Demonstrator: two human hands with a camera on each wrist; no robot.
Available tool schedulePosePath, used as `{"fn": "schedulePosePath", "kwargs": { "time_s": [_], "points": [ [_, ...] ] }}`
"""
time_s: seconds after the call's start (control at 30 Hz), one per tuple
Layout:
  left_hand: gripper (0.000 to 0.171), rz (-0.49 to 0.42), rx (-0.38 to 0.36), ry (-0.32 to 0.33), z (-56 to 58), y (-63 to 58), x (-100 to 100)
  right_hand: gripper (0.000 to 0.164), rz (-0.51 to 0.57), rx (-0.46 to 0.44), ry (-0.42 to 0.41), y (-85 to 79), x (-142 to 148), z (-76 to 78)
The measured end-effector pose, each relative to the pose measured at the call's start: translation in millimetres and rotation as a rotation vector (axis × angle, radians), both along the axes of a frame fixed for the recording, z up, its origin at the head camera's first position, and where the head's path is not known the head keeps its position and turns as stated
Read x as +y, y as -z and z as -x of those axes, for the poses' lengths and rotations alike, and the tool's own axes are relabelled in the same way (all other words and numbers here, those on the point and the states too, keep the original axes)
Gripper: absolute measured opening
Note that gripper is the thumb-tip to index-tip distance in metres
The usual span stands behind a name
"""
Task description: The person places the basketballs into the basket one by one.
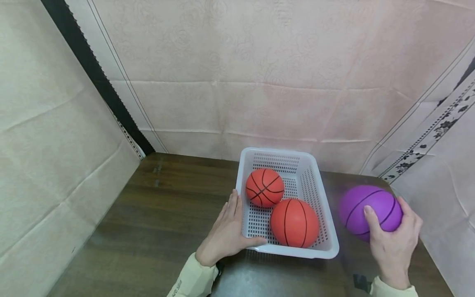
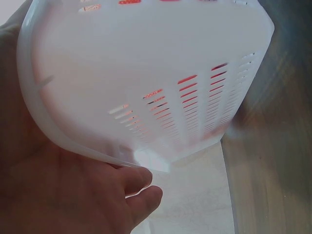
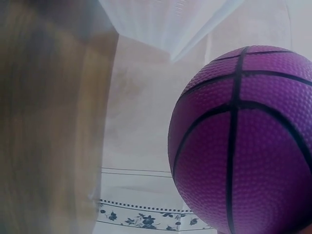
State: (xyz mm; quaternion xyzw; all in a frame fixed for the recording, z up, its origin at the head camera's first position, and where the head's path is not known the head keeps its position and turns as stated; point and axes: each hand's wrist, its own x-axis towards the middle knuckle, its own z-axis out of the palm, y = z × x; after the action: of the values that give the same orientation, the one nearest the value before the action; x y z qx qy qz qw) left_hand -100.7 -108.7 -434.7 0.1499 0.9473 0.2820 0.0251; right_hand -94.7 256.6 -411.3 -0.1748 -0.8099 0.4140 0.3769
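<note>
A white plastic basket [image 1: 331, 231] with slotted walls holds two small orange basketballs, one [image 1: 264, 187] toward the back left and another [image 1: 295, 222] nearer the front. My left hand [image 1: 226, 233] rests against the basket's front left corner, its fingers straight along the left rim and the thumb over the front rim. In the left wrist view, fingertips [image 2: 141, 180] touch the rim from outside. To the right of the basket, my right hand [image 1: 395, 243] holds a purple basketball [image 1: 365, 208], thumb on its near side and fingers around its right. The ball fills the right of the right wrist view.
The basket stands on a dark wooden table [image 1: 167, 231]. Pale cloth walls [image 1: 259, 111] rise behind it and at both sides. A dark patch [image 1: 360, 282] lies on the table near my right wrist.
</note>
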Motion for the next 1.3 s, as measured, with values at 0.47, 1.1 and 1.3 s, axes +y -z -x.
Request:
{"fn": "schedulePosePath", "kwargs": {
  "time_s": [0.47,1.1,1.3],
  "points": [
    [0.131,0.000,-0.011,-0.001,-1.2,-1.5,0,0.075,-0.018,0.031,-0.077,-12.7,-5,8.1],
    [0.131,-0.002,-0.007,0.003,-0.5,-1.2,0,0.077,-0.083,0.029,-0.185,-27.3,-17,21.8],
    [0.131,-0.007,0.000,0.000,0.5,0.4,0,0.079,-0.087,0.006,-0.214,-31.0,-21,25.3]
  ]
}}
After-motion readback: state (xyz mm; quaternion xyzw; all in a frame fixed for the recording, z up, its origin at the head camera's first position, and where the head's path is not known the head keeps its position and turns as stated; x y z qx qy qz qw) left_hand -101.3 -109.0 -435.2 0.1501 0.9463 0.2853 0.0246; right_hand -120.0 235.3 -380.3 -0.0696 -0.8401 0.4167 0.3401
